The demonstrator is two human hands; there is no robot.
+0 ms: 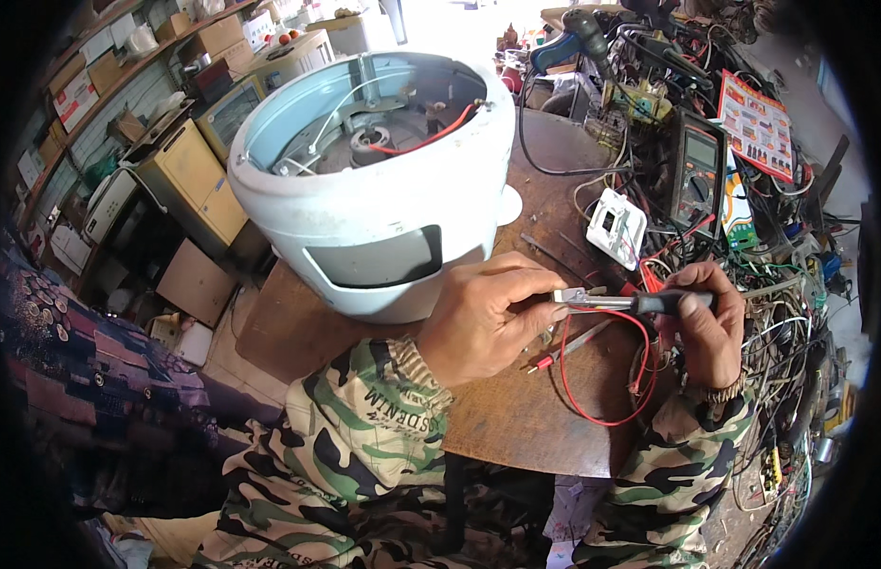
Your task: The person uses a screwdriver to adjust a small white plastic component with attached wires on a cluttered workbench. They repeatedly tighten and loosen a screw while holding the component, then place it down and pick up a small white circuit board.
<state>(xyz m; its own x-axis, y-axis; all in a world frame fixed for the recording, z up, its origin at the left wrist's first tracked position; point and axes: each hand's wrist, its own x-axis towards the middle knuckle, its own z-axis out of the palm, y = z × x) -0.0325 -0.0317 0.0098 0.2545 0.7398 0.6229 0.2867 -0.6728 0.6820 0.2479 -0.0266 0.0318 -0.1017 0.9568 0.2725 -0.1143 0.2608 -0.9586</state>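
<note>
My left hand [486,318] pinches a small pale part [567,296] between thumb and fingers above the wooden table. My right hand [713,327] grips a screwdriver [656,302] by its dark handle. The metal shaft points left and meets the small part; exactly where its tip sits is hard to see. A thin red wire [611,423] loops below the two hands. Beneath them a red-tipped probe [543,363] lies on the table. Left of my hands stands a round white appliance body [383,213], open at the top, with a red wire and metal fittings inside.
The brown wooden table [516,431] has a curved front edge. A multimeter [698,175], a white plastic frame [617,229] and heaps of tangled cables [781,351] crowd the right. A person in dark patterned clothing [90,379] is at the left, near shelves with boxes [213,40].
</note>
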